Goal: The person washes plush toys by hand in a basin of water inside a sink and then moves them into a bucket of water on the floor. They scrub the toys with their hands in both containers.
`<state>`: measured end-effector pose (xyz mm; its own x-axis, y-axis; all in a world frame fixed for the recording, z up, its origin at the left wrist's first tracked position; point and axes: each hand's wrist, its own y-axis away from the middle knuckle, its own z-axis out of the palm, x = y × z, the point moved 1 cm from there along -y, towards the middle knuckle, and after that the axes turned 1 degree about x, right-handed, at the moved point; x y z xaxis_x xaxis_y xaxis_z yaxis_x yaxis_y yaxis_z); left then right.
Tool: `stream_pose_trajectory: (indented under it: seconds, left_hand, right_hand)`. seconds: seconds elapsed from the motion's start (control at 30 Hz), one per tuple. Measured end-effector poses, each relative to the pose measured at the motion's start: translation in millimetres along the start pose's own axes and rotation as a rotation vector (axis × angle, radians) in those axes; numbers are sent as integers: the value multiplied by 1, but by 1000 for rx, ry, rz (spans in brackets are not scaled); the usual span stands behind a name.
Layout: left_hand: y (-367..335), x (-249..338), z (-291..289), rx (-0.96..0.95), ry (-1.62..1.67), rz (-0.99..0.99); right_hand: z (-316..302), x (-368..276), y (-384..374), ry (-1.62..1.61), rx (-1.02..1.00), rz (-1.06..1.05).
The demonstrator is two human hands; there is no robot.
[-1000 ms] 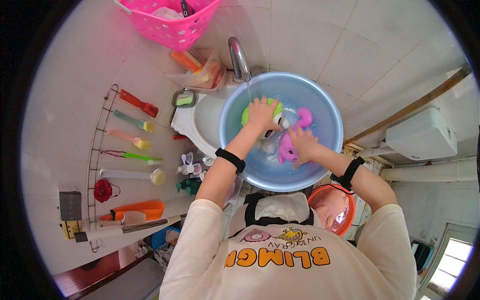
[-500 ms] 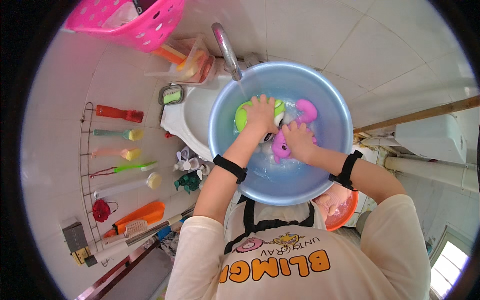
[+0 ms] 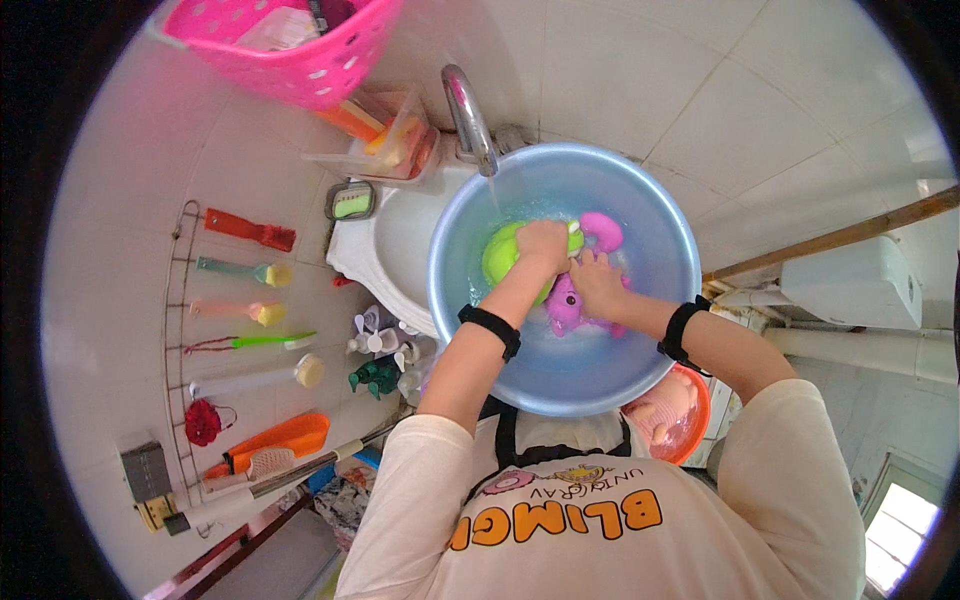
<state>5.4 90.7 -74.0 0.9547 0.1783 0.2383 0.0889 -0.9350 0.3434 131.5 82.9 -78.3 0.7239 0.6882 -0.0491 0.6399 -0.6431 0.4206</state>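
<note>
A large pale-blue basin [image 3: 570,385] holds water and two soft-looking toys. My left hand [image 3: 543,246] is closed in a fist on a bright green toy [image 3: 500,255], which has a white part. The fingers of my right hand [image 3: 598,285] curl, slightly apart, over a purple toy [image 3: 566,312] with a round dark eye. A curved pink-purple piece [image 3: 602,231] shows beyond that hand; whether it belongs to the purple toy I cannot tell. The two hands are close together. Above the basin's far left rim, a metal faucet [image 3: 470,120] lets a thin stream run in.
A white sink [image 3: 400,235] adjoins the basin on the left, with a soap dish [image 3: 350,201] on its edge. Brushes hang from a wire rack [image 3: 172,330]. Pump bottles [image 3: 376,374] stand below the sink. A red-orange basin [image 3: 697,425] containing something pink sits low at right.
My left hand has gone from spread fingers on the green toy to a closed grip. The green toy has turned, hiding its dark eye patches. My right hand has shifted slightly toward the left hand.
</note>
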Motion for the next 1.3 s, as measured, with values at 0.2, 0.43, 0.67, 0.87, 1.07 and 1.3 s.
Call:
stream_pose_trajectory:
  seconds: [0.2, 0.43, 0.67, 0.87, 1.07, 1.3]
  left_hand:
    - [21, -6, -39, 134, 16, 8]
    - [87, -30, -65, 377, 151, 141]
    - [109, -28, -29, 241, 136, 225]
    - [114, -33, -16, 144, -15, 17]
    - [114, -22, -10, 16, 0, -8]
    - [107, -5, -4, -68, -17, -139]
  right_hand:
    - [-29, 32, 3, -163, -62, -250]
    - [-56, 28, 73, -77, 192, -143]
    - [-59, 29, 73, -57, 16, -319]
    - [-153, 18, -19, -171, 186, -355]
    - [-165, 24, -123, -189, 339, -356]
    - [-132, 9, -198, -26, 147, -358]
